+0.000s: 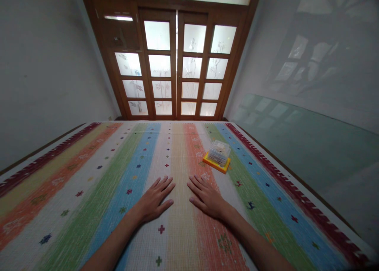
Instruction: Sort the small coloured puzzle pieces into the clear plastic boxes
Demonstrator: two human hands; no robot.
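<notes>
My left hand (155, 200) lies palm down on the striped cloth (180, 239), fingers stretched out and holding nothing. Facing it across a pale yellow stripe, my right hand (206, 196) also rests flat with its fingers spread. Beyond the right hand, a little to the right, stands a clear plastic box (219, 151), or a stack of such boxes; its contents are too small to make out. Beneath it is a flat yellow-orange base (225, 168). Neither hand touches the box or the base.
Brown wooden doors (177, 65) with frosted panes stand past the cloth's far edge. A white wall (53, 57) rises on the left. On the right, a pale green glass-like panel (296, 144) leans along another wall (272, 38).
</notes>
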